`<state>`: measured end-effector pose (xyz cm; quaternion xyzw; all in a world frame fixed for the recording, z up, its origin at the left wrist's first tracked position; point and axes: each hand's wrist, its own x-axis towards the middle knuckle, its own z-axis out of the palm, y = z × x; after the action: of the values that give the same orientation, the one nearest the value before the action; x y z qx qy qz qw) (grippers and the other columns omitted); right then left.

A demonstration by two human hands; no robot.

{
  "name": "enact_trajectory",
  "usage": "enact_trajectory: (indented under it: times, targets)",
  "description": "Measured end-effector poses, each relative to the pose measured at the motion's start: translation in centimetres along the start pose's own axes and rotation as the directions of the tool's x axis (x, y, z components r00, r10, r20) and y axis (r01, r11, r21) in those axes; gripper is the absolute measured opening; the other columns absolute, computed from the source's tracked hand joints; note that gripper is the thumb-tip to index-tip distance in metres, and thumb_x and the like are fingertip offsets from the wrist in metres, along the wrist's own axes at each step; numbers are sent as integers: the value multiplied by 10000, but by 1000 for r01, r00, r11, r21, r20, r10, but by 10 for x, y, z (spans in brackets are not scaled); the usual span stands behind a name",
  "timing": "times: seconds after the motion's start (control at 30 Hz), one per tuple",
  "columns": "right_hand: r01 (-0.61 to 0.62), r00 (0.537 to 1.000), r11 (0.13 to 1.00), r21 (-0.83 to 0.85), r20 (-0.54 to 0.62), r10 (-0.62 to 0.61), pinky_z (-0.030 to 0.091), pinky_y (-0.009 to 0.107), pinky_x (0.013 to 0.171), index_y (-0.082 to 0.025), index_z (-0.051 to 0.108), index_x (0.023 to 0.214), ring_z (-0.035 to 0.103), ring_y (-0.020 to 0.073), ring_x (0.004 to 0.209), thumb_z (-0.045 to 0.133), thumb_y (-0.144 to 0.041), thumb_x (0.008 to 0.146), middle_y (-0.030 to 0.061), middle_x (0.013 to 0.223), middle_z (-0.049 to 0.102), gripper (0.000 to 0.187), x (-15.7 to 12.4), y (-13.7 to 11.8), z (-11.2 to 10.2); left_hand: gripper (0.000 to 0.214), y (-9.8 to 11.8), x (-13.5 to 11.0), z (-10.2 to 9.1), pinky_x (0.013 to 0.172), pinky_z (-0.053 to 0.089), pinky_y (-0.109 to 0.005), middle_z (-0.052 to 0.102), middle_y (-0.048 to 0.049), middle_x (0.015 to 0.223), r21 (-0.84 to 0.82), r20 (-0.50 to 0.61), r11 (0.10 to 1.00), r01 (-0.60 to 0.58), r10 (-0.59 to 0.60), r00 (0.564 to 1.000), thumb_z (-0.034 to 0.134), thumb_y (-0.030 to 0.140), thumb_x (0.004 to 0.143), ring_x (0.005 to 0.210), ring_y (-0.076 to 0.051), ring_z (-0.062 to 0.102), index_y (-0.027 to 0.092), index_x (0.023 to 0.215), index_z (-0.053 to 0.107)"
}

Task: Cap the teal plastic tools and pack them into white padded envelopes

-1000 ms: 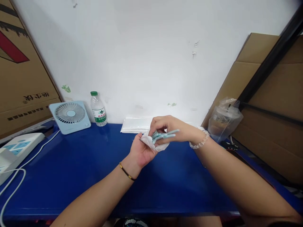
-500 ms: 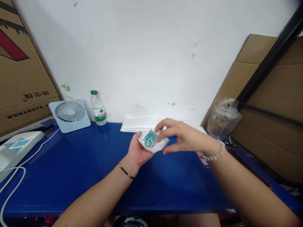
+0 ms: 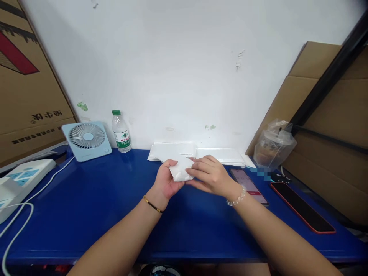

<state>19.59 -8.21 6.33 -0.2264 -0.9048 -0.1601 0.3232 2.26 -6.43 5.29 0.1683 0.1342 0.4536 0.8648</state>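
Above the middle of the blue table (image 3: 86,214), both my hands hold a small white pouch (image 3: 180,170). My left hand (image 3: 166,183) grips its left side from below, fingers curled round it. Fingers of my right hand (image 3: 209,175) press on its right side and top. No teal pieces show; the pouch looks folded closed. Stacks of white pouches (image 3: 221,155) lie flat against the wall just behind my hands.
At the back left stand a light-blue fan (image 3: 86,140) and a water bottle (image 3: 121,132). A white power strip (image 3: 20,180) with cable sits far left. Two phones (image 3: 248,186) (image 3: 301,207) lie right. A bagged cup (image 3: 273,145) and cardboard stand far right.
A second ago my right hand was putting teal pieces into the pouch. They went inside, and now the pouch is folded over between both hands, slightly lower.
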Motion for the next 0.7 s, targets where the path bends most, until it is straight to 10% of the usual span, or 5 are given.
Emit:
enact_trajectory:
  times: [0.1, 0.2, 0.3, 0.43, 0.7]
  targets:
    - [-239, 964, 971, 31, -113, 241, 417, 277, 692, -167, 608, 904, 561, 159, 745, 464, -285, 909, 53, 759, 620, 186, 11, 13, 15, 422, 13, -1, 1, 839, 485, -428, 600, -131, 1110, 97, 28, 985, -143, 141, 990, 456, 409, 829, 1036, -286, 583, 171, 1175, 496]
    - [-633, 729, 749, 196, -174, 662, 383, 225, 561, -171, 558, 770, 522, 122, 578, 429, -392, 907, 3, 625, 575, 290, 26, 47, 38, 432, 28, 5, -4, 914, 436, -471, 525, -93, 1219, 195, -51, 949, -249, 264, 963, 493, 515, 816, 1160, -277, 512, 287, 1180, 449]
    - [-864, 483, 458, 207, 86, 872, 384, 200, 541, -172, 551, 773, 538, 108, 536, 425, -410, 887, -14, 594, 597, 292, 35, 89, 68, 407, 39, 17, -21, 937, 427, -446, 463, -92, 1272, 220, -136, 946, -237, 270, 953, 510, 420, 829, 1202, -247, 486, 316, 1206, 398]
    - [-925, 380, 371, 85, 139, 915, 399, 224, 590, -147, 598, 682, 573, 147, 597, 534, -339, 813, 38, 601, 631, 241, 26, 128, 92, 448, 42, 34, -48, 931, 438, -451, 467, -139, 1248, 153, -199, 979, -138, 167, 966, 487, 427, 824, 1183, -261, 503, 249, 1222, 384]
    - [-978, 136, 112, -176, -127, 983, 386, 408, 893, -13, 492, 1227, 479, 334, 1138, 595, -366, 758, 298, 1270, 450, 596, -65, 178, 20, 358, 37, 46, -64, 968, 394, -464, 511, -110, 1244, 188, -195, 972, -142, 178, 964, 486, 402, 822, 1195, -240, 485, 234, 1137, 500]
